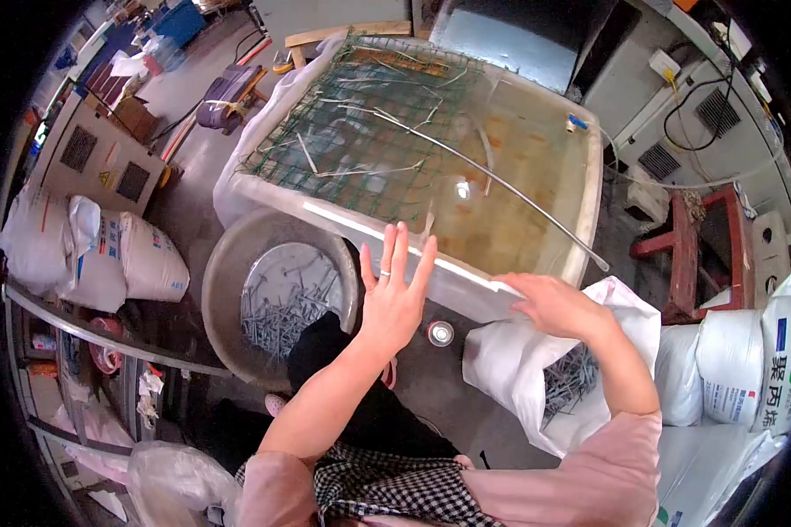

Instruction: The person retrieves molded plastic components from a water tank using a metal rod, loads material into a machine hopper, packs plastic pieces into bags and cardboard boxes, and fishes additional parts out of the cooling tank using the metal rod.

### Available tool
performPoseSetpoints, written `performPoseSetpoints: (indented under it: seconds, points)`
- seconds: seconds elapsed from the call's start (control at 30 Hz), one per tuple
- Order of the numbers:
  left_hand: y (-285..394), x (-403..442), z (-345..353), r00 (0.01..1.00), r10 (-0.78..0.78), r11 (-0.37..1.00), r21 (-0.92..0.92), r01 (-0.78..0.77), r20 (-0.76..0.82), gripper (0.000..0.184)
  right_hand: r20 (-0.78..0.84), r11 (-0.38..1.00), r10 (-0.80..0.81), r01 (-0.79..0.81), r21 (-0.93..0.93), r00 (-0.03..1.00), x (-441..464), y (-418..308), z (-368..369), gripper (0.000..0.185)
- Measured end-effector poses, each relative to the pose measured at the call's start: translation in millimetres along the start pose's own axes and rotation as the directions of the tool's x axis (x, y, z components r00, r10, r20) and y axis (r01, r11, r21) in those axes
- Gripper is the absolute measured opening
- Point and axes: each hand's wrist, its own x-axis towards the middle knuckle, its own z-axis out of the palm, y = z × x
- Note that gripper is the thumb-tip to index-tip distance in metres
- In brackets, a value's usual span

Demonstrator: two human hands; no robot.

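Head cam: sack (pixel 510 362) of grey pcs (pixel 571 379) near R, basin (pixel 222 303) w/ more near L, prob. for easy reach. L hand (pixel 391 303) splayed, empty; R hand (pixel 552 307) loose on tank (pixel 325 216) rim, prob. for support. Farther: green net (pixel 360 176), metal rod (pixel 600 263) spanning tank diagonally.

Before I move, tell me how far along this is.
Seemingly done: grey pieces in the basin and sack. In hand: nothing visible; left hand spread by the tank, right hand at its rim. Left to do: unclear; green net partly covers the water.
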Motion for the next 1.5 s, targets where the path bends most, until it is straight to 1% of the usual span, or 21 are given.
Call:
performPoseSetpoints:
  seconds: [0.17,0.23,0.3,0.37,0.53,0.63,0.73,0.77,0.8,0.83,0.87,0.9,0.93,0.97,1.07,1.2,1.3,1.4,1.43,1.47,1.5]
  points:
    - [-2,3,-7,1.0,-0.002,0.999,-0.051,0.0,-0.021,0.08,-0.156,0.984,0.062,-0.087,-0.157,0.986,1,-9,-3,0.056]
    - [-11,-2,-29,0.997,-0.002,1.0,-0.022,0.0,-0.074,0.078,-0.444,0.897,-0.072,-0.137,-0.421,0.893,2,-25,-9,0.066]
    - [-26,-24,-56,0.985,-0.14,0.99,-0.008,0.14,-0.1,0.076,-0.414,0.921,-0.031,-0.134,-0.365,0.91,-1,-46,-14,0.069]
    - [-58,-49,-78,0.958,-0.175,0.985,-0.047,0.169,-0.227,0.073,-0.452,0.883,-0.22,-0.02,-0.468,0.864,7,-65,-8,0.068]
    - [-160,-153,-109,0.855,-0.474,0.868,0.05,0.493,-0.21,0.068,-0.3,0.84,-0.428,0.253,-0.48,0.853,54,-135,33,0.066]
    - [-208,-216,-87,0.659,-0.745,0.606,0.31,0.733,-0.102,0.07,-0.199,0.786,-0.517,0.37,-0.496,0.833,109,-176,75,0.064]
    - [-235,-265,-43,0.527,-0.849,0.515,0.153,0.843,-0.043,0.067,-0.174,0.773,-0.571,0.453,-0.444,0.803,180,-223,138,0.06]
    - [-240,-277,-26,0.517,-0.855,0.515,0.165,0.841,0.031,0.064,-0.204,0.786,-0.582,0.481,-0.388,0.787,201,-240,162,0.059]
    - [-237,-276,-13,0.41,-0.902,0.431,0.286,0.856,0.135,0.061,-0.171,0.771,-0.609,0.527,-0.358,0.774,216,-258,181,0.057]
    - [-242,-270,0,0.329,-0.924,0.325,-0.051,0.944,0.195,0.059,-0.121,0.756,-0.623,0.556,-0.345,0.773,231,-269,200,0.057]
    - [-246,-251,-34,0.41,-0.896,0.375,-0.2,0.905,0.172,0.058,-0.009,0.745,-0.615,0.578,-0.333,0.788,246,-279,220,0.055]
    - [-254,-251,-26,0.618,-0.784,0.613,-0.087,0.785,0.051,0.07,0.104,0.732,-0.606,0.603,-0.318,0.789,258,-283,231,0.053]
    - [-261,-251,-29,0.681,-0.731,0.675,-0.104,0.731,0.037,0.07,0.078,0.768,-0.585,0.582,-0.267,0.807,266,-288,234,0.045]
    - [-269,-256,-30,0.633,-0.772,0.624,-0.119,0.772,0.058,0.07,0.144,0.758,-0.587,0.603,-0.248,0.797,283,-287,243,0.045]
    - [-279,-266,-33,0.331,-0.91,0.34,-0.01,0.94,0.251,0.071,0.124,0.802,-0.495,0.507,-0.316,0.86,315,-284,262,0.037]
    - [-292,-274,-38,0.267,-0.938,0.261,-0.058,0.964,0.223,0.071,0.244,0.737,-0.551,0.603,-0.305,0.798,344,-275,298,0.033]
    - [-281,-287,-41,0.2,-0.96,0.166,-0.179,0.97,0.196,0.067,0.384,0.709,-0.445,0.58,-0.402,0.809,343,-260,328,0.034]
    - [-255,-308,-47,0.016,-0.986,-0.036,-0.307,0.951,0.164,0.058,0.559,0.66,-0.344,0.618,-0.428,0.754,323,-258,334,0.036]
    - [-242,-320,-59,-0.023,-0.987,-0.077,-0.334,0.939,0.162,0.058,0.658,0.579,-0.219,0.639,-0.507,0.72,314,-259,332,0.039]
    - [-229,-334,-73,-0.046,-0.997,-0.064,-0.311,0.948,0.065,0.057,0.725,0.483,-0.086,0.665,-0.569,0.683,308,-267,327,0.044]
    - [-216,-352,-93,-0.065,-0.997,-0.052,-0.28,0.959,-0.035,0.056,0.742,0.448,-0.089,0.693,-0.566,0.664,303,-284,321,0.044]
